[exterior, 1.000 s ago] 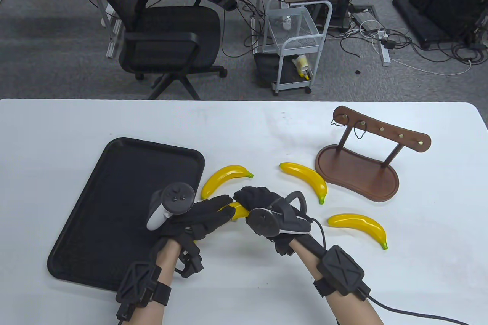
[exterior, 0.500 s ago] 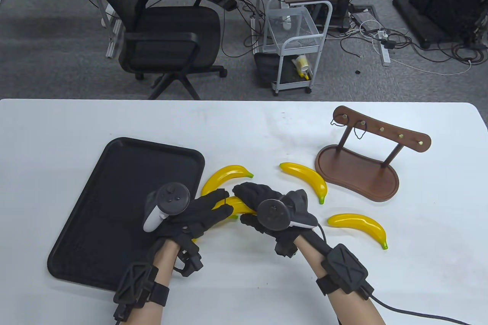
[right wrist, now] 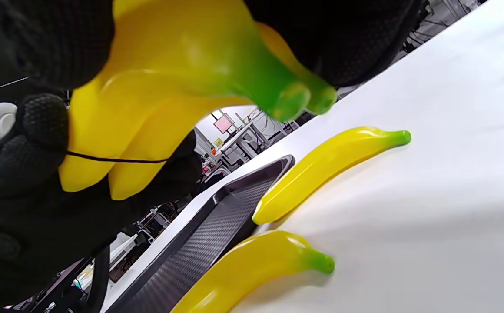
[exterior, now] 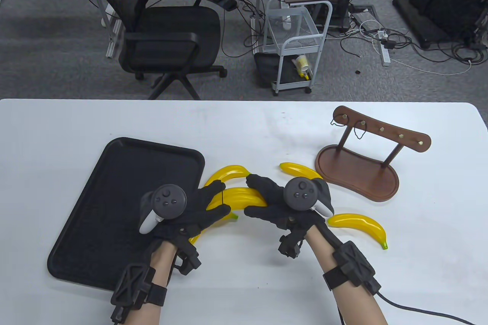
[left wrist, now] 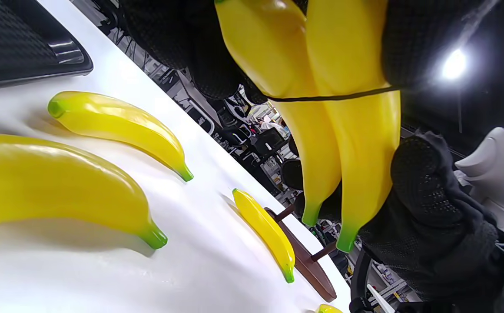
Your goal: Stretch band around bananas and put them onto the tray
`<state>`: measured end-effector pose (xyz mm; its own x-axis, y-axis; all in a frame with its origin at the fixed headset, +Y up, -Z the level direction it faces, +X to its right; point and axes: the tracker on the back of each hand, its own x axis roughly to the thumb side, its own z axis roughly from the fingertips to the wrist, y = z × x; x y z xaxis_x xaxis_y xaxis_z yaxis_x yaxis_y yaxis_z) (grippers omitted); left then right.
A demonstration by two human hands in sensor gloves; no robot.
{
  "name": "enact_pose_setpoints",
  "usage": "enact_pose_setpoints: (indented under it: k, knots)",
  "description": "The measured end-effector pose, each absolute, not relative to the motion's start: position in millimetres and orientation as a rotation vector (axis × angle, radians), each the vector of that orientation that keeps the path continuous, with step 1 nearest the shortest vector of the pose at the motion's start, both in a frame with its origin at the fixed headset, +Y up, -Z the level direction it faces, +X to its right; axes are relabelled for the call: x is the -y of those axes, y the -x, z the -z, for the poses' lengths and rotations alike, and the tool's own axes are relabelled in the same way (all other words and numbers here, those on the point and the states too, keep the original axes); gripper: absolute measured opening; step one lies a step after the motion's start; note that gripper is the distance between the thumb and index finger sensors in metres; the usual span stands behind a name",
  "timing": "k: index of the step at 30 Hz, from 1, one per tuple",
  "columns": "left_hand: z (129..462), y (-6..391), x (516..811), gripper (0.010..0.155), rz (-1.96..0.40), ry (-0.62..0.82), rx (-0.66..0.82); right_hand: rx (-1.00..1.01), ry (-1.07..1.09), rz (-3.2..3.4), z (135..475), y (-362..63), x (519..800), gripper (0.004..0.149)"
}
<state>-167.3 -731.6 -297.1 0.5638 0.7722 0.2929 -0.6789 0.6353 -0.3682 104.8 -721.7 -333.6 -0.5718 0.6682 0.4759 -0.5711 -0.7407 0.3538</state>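
White table [exterior: 244, 123] carries black tray [exterior: 114, 172], wooden stand [exterior: 356, 176], apparently four loose bananas [exterior: 358, 226].

I count six bananas: two in a banded pair [exterior: 240, 197] at frame centre, and four loose: one [exterior: 228, 172] just above the pair, one [exterior: 195, 240] below-left of it, one [exterior: 299, 168] right of centre, one [exterior: 358, 225] lower right. One band [left wrist: 334, 96] on the pair, and what look like two more loops [exterior: 357, 132] on the stand. One tray [exterior: 114, 188], one wooden stand [exterior: 358, 172] with five pegs. Background: one chair [exterior: 160, 28], one cart [exterior: 295, 39].
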Motion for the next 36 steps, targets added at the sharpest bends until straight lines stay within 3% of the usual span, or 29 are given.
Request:
enact_pose_setpoints:
  k: [5,21,36]
  knots:
    - [295,161,729,0.08,-0.847,0.219,0.483,-0.261,-0.785,-2.201,336,-105,726,0.093]
    - [294,157,728,0.08,-0.778,0.224,0.5,-0.087,-0.819,-2.292,330,-101,719,0.087]
    - [294,150,731,0.08,-0.707,0.246,0.516,-0.07,-0.884,-2.391,323,-89,716,0.086]
